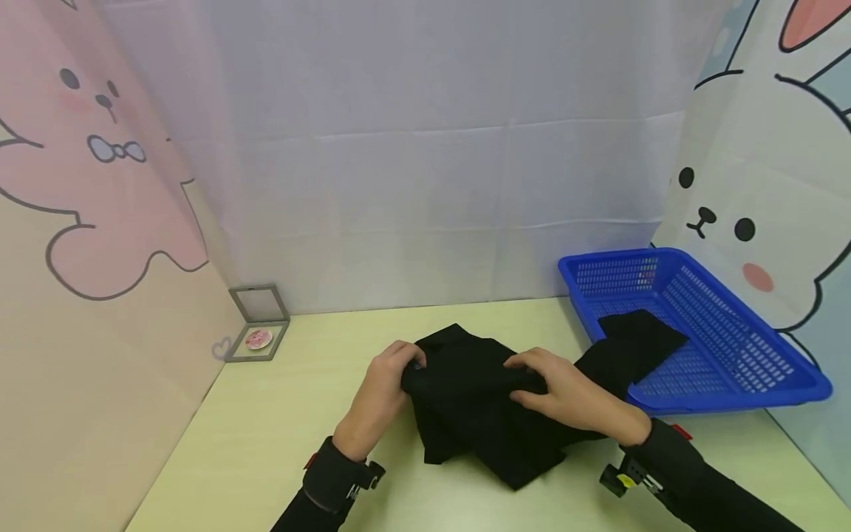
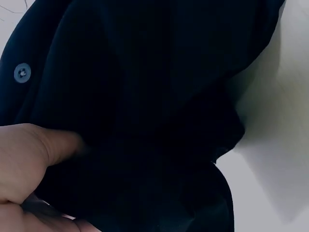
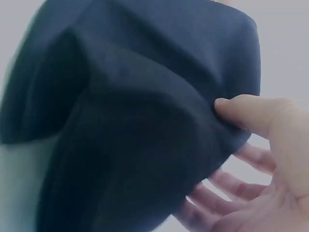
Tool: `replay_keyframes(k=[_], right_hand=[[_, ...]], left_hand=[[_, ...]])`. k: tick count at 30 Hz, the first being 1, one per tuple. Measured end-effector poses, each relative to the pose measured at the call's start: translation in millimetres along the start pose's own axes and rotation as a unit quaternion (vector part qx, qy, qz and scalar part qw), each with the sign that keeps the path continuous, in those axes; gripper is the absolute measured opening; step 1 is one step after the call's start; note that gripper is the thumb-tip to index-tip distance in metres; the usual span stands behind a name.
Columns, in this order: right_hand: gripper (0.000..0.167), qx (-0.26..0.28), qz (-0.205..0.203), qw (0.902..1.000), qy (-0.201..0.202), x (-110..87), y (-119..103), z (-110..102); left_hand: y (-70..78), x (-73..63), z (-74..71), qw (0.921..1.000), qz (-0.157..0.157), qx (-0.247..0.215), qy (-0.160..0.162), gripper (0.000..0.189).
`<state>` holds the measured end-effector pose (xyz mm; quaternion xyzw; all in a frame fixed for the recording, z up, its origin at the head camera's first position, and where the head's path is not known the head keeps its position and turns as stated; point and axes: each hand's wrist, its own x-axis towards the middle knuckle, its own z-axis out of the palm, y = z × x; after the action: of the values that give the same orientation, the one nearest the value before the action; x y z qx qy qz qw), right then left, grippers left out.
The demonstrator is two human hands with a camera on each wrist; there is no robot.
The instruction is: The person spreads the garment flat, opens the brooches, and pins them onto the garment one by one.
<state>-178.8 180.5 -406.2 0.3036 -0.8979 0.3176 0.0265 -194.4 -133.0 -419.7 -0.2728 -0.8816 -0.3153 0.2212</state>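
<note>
A black shirt (image 1: 475,399) hangs bunched over the table, with a pale button showing on it in the left wrist view. My left hand (image 1: 382,395) grips its left edge, the thumb on top of the fabric and the fingers behind it. On the other side my right hand (image 1: 572,391) pinches a fold of the shirt (image 3: 135,121) between thumb and fingers. One black length of cloth (image 1: 638,343) trails rightward over the rim of the blue basket (image 1: 725,406) and lies partly inside. The lower folds hang close over the tabletop.
At the back left stands a small grey open frame-like box (image 1: 255,358) with a pink round thing (image 1: 258,339) in it. A white curtain (image 1: 412,185) closes off the back of the pale table (image 1: 266,443). Printed cloths hang on both sides.
</note>
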Motion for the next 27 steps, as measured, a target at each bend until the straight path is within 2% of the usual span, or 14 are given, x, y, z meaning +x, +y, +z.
replay_keyframes(k=[4,9,12,17,19,21,24,27], right_hand=[[0.033,-0.012,-0.004,0.9999,0.002,-8.5,9,1],[0.029,-0.080,0.021,0.9966,-0.005,-20.8,20,0],[0.032,-0.130,0.022,0.9912,-0.001,-27.6,24,1],[0.035,-0.210,-0.013,0.9769,0.038,-29.7,25,5],[0.030,-0.206,-0.009,0.9776,0.040,-26.6,24,7],[0.025,-0.176,0.008,0.9838,0.029,-22.8,22,10],[0.021,-0.120,0.024,0.9924,0.003,-17.0,18,19],[0.019,-0.091,0.012,0.9957,-0.011,-11.9,15,31]], left_hand=[[-17.0,-9.1,-10.3,0.9996,-0.017,0.023,0.008,0.039],[-39.6,-22.9,-26.8,0.9976,-0.043,0.053,0.014,0.037],[-51.4,-30.9,-37.8,0.9951,-0.062,0.076,0.015,0.038],[-62.6,-43.6,-50.9,0.9867,-0.112,0.117,0.011,0.039],[-64.0,-47.3,-52.1,0.9844,-0.128,0.120,0.004,0.039],[-64.2,-49.5,-50.6,0.9832,-0.136,0.122,-0.005,0.040],[-62.3,-50.6,-45.3,0.9833,-0.136,0.120,-0.015,0.046],[-58.1,-50.5,-37.8,0.9849,-0.125,0.117,-0.026,0.053]])
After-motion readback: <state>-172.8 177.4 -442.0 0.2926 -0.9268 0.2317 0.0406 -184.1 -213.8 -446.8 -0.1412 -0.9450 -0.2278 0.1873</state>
